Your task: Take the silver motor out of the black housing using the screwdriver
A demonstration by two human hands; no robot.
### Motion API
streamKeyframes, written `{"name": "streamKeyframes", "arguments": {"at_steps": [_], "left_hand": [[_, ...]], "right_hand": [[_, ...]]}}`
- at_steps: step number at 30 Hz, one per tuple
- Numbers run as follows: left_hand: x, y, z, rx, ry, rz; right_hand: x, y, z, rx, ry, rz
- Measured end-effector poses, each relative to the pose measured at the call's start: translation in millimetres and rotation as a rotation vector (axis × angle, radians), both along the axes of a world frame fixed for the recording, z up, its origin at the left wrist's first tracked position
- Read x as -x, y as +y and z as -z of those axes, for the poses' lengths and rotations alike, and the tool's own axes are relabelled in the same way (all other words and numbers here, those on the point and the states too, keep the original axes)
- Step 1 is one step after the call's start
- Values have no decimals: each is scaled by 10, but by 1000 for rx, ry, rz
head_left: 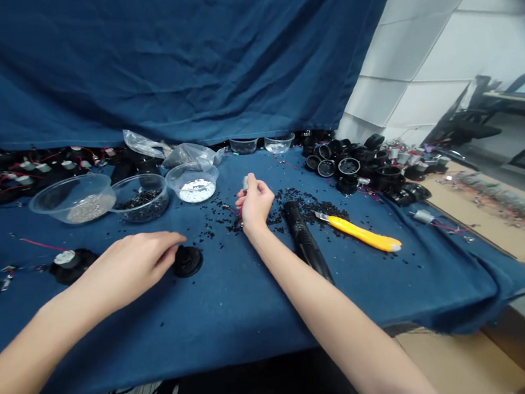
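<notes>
Left hand (132, 268) steadies a black disc (187, 261) flat on the bench (236, 305); right hand (254, 203) pinches a small motor (245, 182), raised clear of loose bits.

A round black disc-shaped part (187, 261) lies flat on the blue-clothed counter (236, 305), left of its middle and nearer the front edge. A small grey motor (245, 182) is held upright above the counter's middle, thin red wire (232, 209) trailing down towards the cloth
</notes>
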State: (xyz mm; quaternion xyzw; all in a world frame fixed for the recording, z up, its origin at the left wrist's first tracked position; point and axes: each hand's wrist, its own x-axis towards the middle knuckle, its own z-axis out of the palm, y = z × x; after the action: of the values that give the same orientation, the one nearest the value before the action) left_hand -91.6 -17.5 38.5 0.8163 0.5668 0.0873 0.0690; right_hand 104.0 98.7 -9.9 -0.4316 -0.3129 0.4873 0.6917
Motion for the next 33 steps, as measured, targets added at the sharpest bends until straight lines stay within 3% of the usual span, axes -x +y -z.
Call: {"name": "streamKeyframes", "arguments": {"at_steps": [3, 7, 10, 15, 21, 26, 30, 33], "left_hand": [[-421, -69, -41, -117, -133, 126], [-998, -77, 103, 113, -467, 211], [-1173, 15, 286, 254, -642, 189], [-1118, 124, 519, 275, -672, 172], [-1022, 132, 632, 253, -627, 183], [-1005, 132, 664, 238, -604, 217], [-1004, 140, 663, 205, -564, 193], [-1003, 150, 646, 234, -542, 174]], "right_hand": [[-291, -44, 0, -46, -46, -80], [-667, -137, -64, -75, -94, -236], [-907, -257, -107, -67, -116, -403], [-1170, -437, -188, 54, -17, -834], [-1297, -585, -370, 23, 148, -832], [-1368, -758, -460, -22, 202, -985], [-1315, -755, -404, 203, -7, -1167], [-1253, -694, -325, 333, -355, -1133]]}}
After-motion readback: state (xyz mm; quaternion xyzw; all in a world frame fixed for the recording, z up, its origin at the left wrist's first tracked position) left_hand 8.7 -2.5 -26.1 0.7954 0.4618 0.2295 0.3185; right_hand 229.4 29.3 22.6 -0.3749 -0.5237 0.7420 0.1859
